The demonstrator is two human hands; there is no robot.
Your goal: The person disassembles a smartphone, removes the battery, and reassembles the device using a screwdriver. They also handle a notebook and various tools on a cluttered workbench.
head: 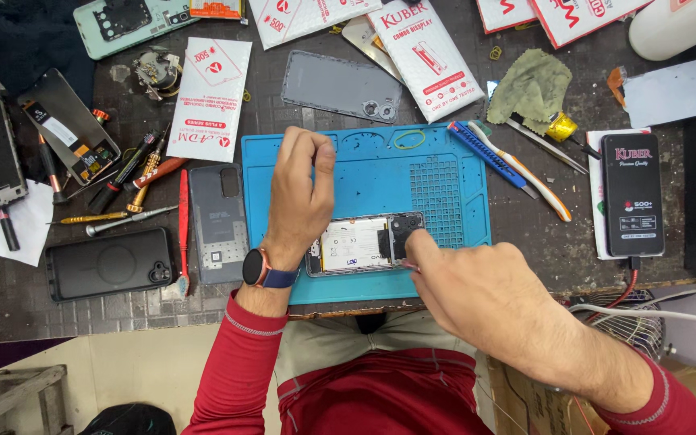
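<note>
Opened phone (362,243) lies lengthwise left-right, camera end right, left hand (300,193) pinning it, fingers curled.

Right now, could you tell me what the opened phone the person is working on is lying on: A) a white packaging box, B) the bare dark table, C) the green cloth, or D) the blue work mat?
D: the opened phone lies on the blue work mat, with the left hand and the right hand over its two ends.

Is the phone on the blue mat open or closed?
Open: the phone on the blue mat lies without back cover, its white battery exposed.
</note>
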